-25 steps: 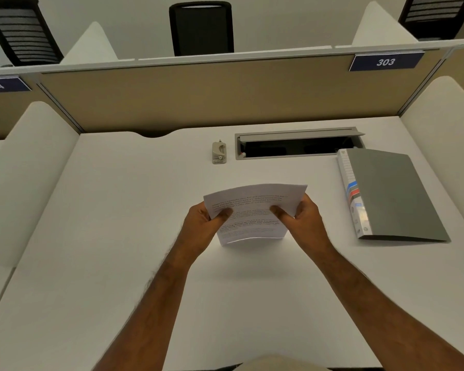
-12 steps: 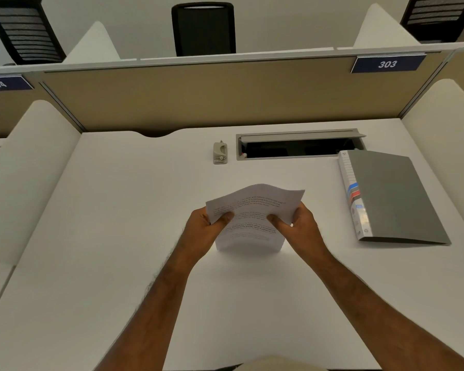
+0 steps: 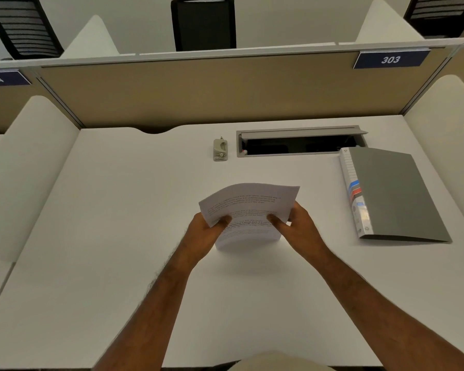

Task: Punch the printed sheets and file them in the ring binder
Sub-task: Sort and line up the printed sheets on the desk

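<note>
The printed sheets (image 3: 248,210) have bowed more than a moment ago, the top edge now curling away from you. Your left hand (image 3: 205,232) pinches their left side, thumb on the text, and your right hand (image 3: 296,227) grips the right side (lower edge standing on the desk (image 3: 118,236)). The grey ring binder (image 3: 394,194) lies closed to the right, the small punch (image 3: 220,149) well beyond the sheets.

I am sitting at a white desk (image 3: 97,236) with white side dividers (image 3: 24,170) curving up left and right. A beige partition (image 3: 212,92) is standing along the far edge, bearing a blue plate reading 303 (image 3: 391,59). Black chairs (image 3: 203,22) are standing beyond it against a pale wall.
</note>
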